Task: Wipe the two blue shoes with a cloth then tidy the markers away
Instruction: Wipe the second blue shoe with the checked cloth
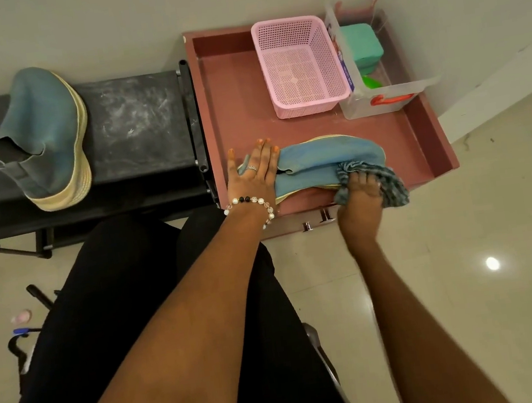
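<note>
Black-clad legs point(131, 318) fill the foreground. Beyond them, the left hand point(252, 173) presses flat, fingers straight, on the heel of a soft blue shoe point(320, 163) lying in a reddish tray point(430, 134). The right hand point(359, 196) clutches a crumpled grey-blue checked cloth point(386, 180) against its side. The second blue shoe point(45, 134), pale ribbed sole showing, rests on a dusty black rack point(138, 126). A pink mesh basket point(300, 66) sits in the tray.

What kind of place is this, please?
Probably a home entryway or storage corner: a black shoe rack holding a blue shoe stands beside a reddish drawer against a plain wall, on a glossy tiled floor.
</note>
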`<state>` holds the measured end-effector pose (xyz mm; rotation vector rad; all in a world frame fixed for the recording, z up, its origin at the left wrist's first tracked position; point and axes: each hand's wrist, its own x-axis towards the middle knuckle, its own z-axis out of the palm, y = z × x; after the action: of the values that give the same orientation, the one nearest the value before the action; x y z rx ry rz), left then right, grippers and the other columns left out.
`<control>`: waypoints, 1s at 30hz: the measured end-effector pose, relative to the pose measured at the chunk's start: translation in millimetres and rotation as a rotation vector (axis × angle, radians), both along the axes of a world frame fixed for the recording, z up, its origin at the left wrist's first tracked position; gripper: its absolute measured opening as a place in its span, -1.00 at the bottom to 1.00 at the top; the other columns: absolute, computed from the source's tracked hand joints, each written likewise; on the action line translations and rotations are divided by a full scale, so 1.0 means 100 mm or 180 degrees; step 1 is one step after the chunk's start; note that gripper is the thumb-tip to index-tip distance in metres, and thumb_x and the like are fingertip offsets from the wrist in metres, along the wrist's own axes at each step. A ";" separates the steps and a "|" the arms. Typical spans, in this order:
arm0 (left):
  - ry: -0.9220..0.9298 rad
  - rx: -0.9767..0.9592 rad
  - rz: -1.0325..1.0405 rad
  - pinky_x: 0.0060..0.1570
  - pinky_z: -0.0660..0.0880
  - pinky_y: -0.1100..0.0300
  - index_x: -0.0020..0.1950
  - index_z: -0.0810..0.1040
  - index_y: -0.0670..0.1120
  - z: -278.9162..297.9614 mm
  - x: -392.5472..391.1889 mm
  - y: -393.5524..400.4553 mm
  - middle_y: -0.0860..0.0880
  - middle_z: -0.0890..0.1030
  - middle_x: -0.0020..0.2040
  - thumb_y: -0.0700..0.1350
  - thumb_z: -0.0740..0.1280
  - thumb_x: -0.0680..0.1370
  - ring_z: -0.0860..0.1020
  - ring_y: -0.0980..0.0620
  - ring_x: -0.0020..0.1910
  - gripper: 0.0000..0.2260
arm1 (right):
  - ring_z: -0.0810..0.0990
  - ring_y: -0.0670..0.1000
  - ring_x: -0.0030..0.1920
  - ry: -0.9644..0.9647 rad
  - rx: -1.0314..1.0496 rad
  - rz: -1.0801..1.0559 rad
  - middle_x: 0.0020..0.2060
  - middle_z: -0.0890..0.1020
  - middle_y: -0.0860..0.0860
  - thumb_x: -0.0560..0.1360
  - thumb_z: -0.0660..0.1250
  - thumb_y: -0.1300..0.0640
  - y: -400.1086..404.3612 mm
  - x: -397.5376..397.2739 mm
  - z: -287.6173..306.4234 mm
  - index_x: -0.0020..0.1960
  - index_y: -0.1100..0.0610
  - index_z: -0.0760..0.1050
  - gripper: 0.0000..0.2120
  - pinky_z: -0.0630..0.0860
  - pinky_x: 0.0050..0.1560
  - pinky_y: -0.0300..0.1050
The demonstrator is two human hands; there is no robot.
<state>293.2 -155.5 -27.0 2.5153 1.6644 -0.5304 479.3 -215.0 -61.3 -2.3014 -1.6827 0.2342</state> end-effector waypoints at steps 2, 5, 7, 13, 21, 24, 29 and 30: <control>0.0012 0.0031 -0.0024 0.41 -0.14 -0.31 0.52 -0.35 -0.16 0.01 0.01 -0.01 -0.09 -0.26 0.56 0.10 0.12 0.61 -0.25 -0.02 0.53 -0.24 | 0.40 0.36 0.25 0.0482 0.0088 -0.0371 0.22 0.44 0.37 0.27 0.31 0.44 0.04 -0.44 0.09 0.28 0.40 0.39 -0.44 0.42 0.21 0.26; -0.0075 0.0097 -0.0035 0.42 -0.15 -0.31 0.53 -0.34 -0.15 0.02 0.01 -0.01 -0.08 -0.26 0.56 -0.08 -0.03 0.65 -0.26 -0.01 0.53 -0.42 | 0.40 0.33 0.27 0.0506 0.0102 0.0100 0.23 0.44 0.33 0.29 0.29 0.42 0.05 -0.64 0.13 0.31 0.37 0.38 -0.43 0.43 0.22 0.20; -0.0047 0.0057 -0.0034 0.41 -0.17 -0.30 0.52 -0.35 -0.16 0.02 0.01 0.00 -0.09 -0.27 0.56 -0.01 0.02 0.64 -0.27 -0.02 0.53 -0.36 | 0.44 0.30 0.26 0.0405 0.0189 0.0730 0.21 0.48 0.31 0.24 0.32 0.43 -0.01 -0.47 0.11 0.30 0.35 0.40 -0.39 0.46 0.20 0.17; -0.0004 0.0010 -0.0095 0.42 -0.12 -0.31 0.51 -0.36 -0.18 0.00 -0.01 0.00 -0.11 -0.25 0.56 0.20 0.18 0.56 -0.25 -0.03 0.54 -0.13 | 0.54 0.26 0.13 -0.0784 -0.0099 0.1669 0.08 0.58 0.28 0.14 0.52 0.38 0.05 0.57 0.09 0.24 0.35 0.47 -0.33 0.31 0.34 0.22; 0.0063 0.0018 -0.0032 0.40 -0.16 -0.32 0.51 -0.36 -0.17 0.01 0.01 -0.01 -0.10 -0.26 0.55 0.21 0.19 0.56 -0.25 -0.04 0.53 -0.12 | 0.38 0.33 0.28 -0.0535 -0.0381 0.0040 0.21 0.46 0.37 0.37 0.32 0.34 0.09 0.03 0.05 0.28 0.43 0.36 -0.50 0.20 0.38 0.22; 0.0027 0.0061 -0.0039 0.41 -0.16 -0.31 0.52 -0.35 -0.16 0.01 0.01 -0.01 -0.09 -0.26 0.56 0.05 0.06 0.63 -0.26 -0.02 0.53 -0.31 | 0.40 0.28 0.20 0.0183 -0.0221 -0.0109 0.14 0.51 0.32 0.36 0.26 0.33 0.14 -0.52 0.13 0.23 0.38 0.40 -0.56 0.36 0.24 0.16; 0.0001 0.0052 -0.0032 0.41 -0.16 -0.32 0.51 -0.36 -0.17 0.01 0.00 0.00 -0.10 -0.27 0.55 0.08 0.10 0.61 -0.26 -0.03 0.53 -0.26 | 0.52 0.25 0.12 0.0304 0.0220 0.0785 0.10 0.57 0.25 0.28 0.28 0.39 0.04 -0.30 0.21 0.24 0.32 0.48 -0.50 0.46 0.11 0.04; 0.0018 0.0027 -0.0032 0.40 -0.17 -0.32 0.51 -0.37 -0.17 0.00 0.00 0.00 -0.10 -0.27 0.55 0.16 0.15 0.58 -0.26 -0.03 0.53 -0.18 | 0.53 0.25 0.10 0.0116 0.0272 0.0980 0.08 0.58 0.26 0.24 0.33 0.41 0.01 -0.14 0.17 0.22 0.33 0.49 -0.48 0.46 0.14 0.09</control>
<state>293.4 -155.0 -27.0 2.5317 1.6602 -0.5333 465.4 -214.2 -44.4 -1.9590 -1.9828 0.2592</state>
